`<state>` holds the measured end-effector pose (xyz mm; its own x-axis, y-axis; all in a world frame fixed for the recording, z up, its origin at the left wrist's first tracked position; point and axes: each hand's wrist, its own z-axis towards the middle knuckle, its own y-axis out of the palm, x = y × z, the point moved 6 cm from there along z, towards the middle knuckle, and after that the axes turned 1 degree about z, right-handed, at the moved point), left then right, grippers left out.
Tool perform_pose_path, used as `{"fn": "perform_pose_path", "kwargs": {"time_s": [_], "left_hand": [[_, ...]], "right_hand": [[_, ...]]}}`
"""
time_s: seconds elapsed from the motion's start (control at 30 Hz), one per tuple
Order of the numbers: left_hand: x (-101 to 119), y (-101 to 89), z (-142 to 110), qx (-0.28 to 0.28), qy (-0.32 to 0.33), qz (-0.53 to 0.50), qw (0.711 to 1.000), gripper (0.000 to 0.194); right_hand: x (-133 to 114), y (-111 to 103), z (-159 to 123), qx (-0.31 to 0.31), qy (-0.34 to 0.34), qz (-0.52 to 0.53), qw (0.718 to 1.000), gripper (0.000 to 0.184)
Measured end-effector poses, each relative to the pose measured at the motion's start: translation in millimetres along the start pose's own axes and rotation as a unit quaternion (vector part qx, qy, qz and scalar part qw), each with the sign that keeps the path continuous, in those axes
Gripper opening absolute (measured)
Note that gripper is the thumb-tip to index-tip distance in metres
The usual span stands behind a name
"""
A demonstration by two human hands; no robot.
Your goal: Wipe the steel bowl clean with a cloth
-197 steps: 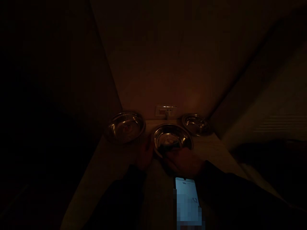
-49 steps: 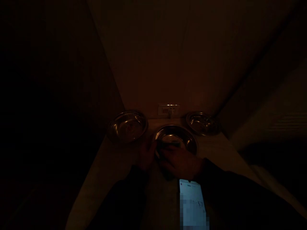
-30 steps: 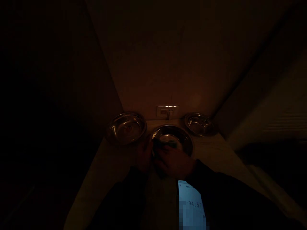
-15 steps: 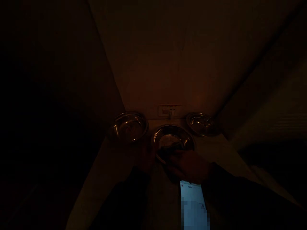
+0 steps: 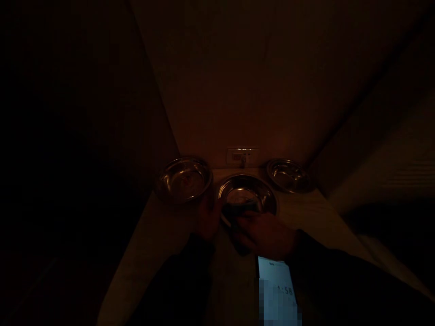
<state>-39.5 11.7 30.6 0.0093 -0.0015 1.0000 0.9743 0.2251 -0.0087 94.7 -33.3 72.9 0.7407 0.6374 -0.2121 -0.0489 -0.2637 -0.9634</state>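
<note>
In dim light, a round shiny metal dish (image 5: 245, 180) lies in the middle of a pale table. My right hand (image 5: 268, 231) is closed on a dark cloth (image 5: 242, 208), pressing it into the near part of that dish. Part of the cloth hangs below my fingers over the near rim. My left hand (image 5: 208, 220) is at the dish's left rim, thumb and fingers apart. The thumb appears to touch the rim, though darkness blurs the contact.
Two more metal dishes stand behind, one at left (image 5: 185, 179) and one at right (image 5: 288, 175). A wall socket (image 5: 242, 156) with a plug is behind the middle dish. A lit phone (image 5: 276, 276) lies near my right wrist. Walls rise behind the table.
My left hand shows more clearly at the rim. The cloth has shifted slightly in the dish under my right hand. The whole view has moved a little.
</note>
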Motion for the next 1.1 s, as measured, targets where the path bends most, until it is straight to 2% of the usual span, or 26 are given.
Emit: {"fn": "perform_pose_path", "kwargs": {"time_s": [0.13, 0.37, 0.5, 0.67, 0.9, 1.1], "left_hand": [[0, 3.6, 0, 0.015, -0.022, -0.010, 1.000, 0.038], [1, 5.6, -4, 0.011, -0.034, 0.006, 0.999, 0.033], [3, 3.5, -2, 0.016, -0.034, 0.022, 0.999, 0.031], [-1, 5.5, 0, 0.006, -0.039, 0.012, 0.999, 0.034], [-4, 5.2, -2, -0.002, -0.039, 0.017, 0.999, 0.039], [-7, 5.0, -3, -0.027, -0.018, 0.020, 0.999, 0.043]], "right_hand": [[9, 0, -10, -0.030, -0.027, 0.014, 0.999, 0.040], [-5, -4, 15, 0.024, 0.003, 0.042, 0.999, 0.046], [-3, -3, 5, -0.003, -0.019, 0.043, 0.999, 0.042], [4, -2, -14, -0.034, -0.047, 0.030, 0.998, 0.042], [-4, -3, 9, -0.001, -0.014, 0.021, 1.000, 0.041], [-1, -3, 11, 0.008, -0.011, 0.029, 0.999, 0.041]]}}
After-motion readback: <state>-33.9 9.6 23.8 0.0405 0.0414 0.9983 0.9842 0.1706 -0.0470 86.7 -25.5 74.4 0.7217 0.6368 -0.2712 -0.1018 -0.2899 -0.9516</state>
